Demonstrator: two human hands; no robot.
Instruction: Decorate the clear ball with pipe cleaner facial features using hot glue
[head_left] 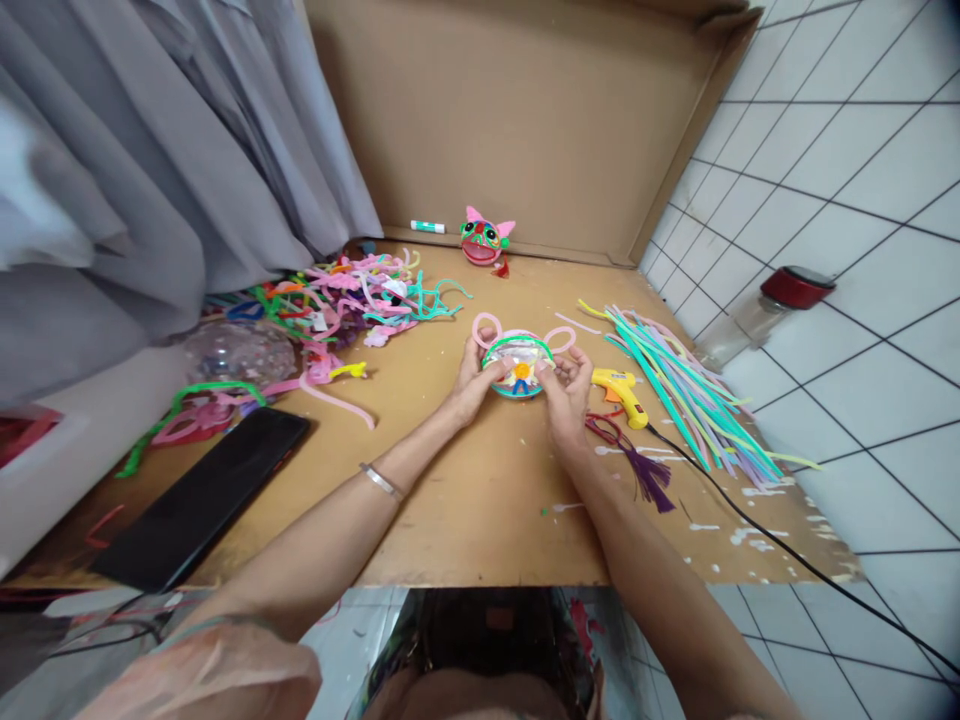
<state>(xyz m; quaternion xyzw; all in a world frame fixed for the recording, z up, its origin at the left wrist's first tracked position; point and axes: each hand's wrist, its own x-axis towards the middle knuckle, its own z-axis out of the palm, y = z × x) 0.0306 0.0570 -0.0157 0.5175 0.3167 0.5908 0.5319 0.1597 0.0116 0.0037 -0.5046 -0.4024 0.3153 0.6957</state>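
Both of my hands hold a round craft face [523,353] just above the table's middle. It has a green rim, two pink pipe-cleaner loops like ears, an orange round piece and a blue curved piece low on its front. My left hand [472,380] is closed on its left edge, thumb lying on the front. Gripping the right edge is my right hand [568,395], its thumb also pressed on the front and its other fingers curled near the right loop. A yellow glue gun [621,394] lies just right of my right hand, beside a purple tassel [646,474].
Loose pipe cleaners [686,390] lie in a bundle at right, near a red-lidded jar [765,315]. A tangled colourful pile [360,295] is at left, with a black phone [206,495] nearer. A finished-looking face [484,240] and a glue stick [427,227] stand by the cardboard [517,120].
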